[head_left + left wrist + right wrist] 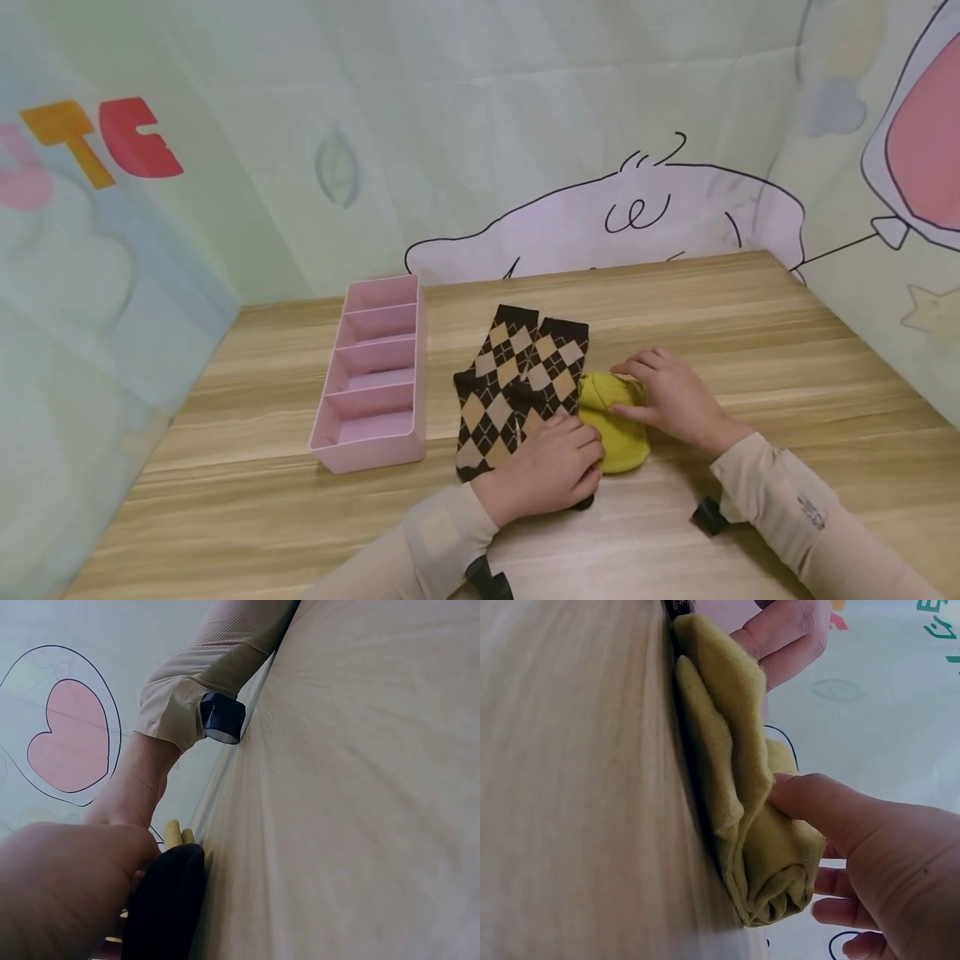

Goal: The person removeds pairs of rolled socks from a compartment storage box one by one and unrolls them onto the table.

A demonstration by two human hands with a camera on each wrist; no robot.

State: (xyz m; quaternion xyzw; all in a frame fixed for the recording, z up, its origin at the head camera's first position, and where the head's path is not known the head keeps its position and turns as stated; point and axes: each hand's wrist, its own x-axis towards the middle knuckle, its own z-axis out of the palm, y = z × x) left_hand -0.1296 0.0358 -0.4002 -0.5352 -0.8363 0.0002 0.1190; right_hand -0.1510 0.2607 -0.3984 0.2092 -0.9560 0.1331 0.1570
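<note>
A yellow-green knitted bundle (624, 442) lies on the wood-grained surface (810, 367), just to the right of two argyle socks (491, 417) in black, tan and beige. Its far end is rolled into a coil, while the part nearer the person lies in flat, folded layers. The right hand (671, 404) pinches the rolled end, thumb on the near side and fingers around the far side. The left hand (547, 467) rests over the lower part of the right-hand argyle sock, its bent fingers reaching the left edge of the bundle; whether they pinch the fabric or only press it, I cannot tell. The argyle socks lie flat side by side, dark cuffs pointing away from the person, and a black toe shows beneath the left hand. Left of them, apart from both, stands a pink box (367, 460) with four compartments in a row. Both arms wear beige sleeves (787, 500), with black pieces (708, 517) at the wrists. Behind the surface hangs a pale printed backdrop (525, 125) with cartoon outlines and coloured letters (138, 137).
</note>
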